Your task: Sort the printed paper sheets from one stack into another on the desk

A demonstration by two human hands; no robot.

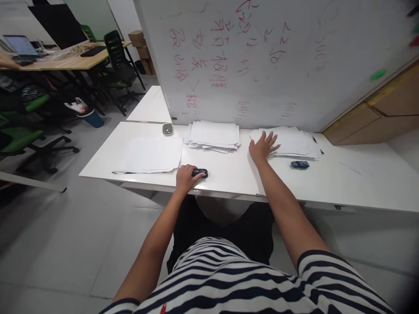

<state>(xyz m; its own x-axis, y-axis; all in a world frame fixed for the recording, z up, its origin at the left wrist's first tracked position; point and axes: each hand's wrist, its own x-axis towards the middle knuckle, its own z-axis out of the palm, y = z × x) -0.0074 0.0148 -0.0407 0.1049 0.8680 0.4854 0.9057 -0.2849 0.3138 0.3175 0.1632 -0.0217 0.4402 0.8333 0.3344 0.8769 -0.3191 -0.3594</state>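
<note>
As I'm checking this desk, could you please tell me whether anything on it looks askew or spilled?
Slightly askew: the middle stack has sheets jutting from its front edge, and the right stack, by the right hand, has uneven edges. I see no spill.

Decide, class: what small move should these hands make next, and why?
Probably close the right hand on the left end of the right-hand paper stack: it is spread open there, while the left hand holds a dark object.
</note>
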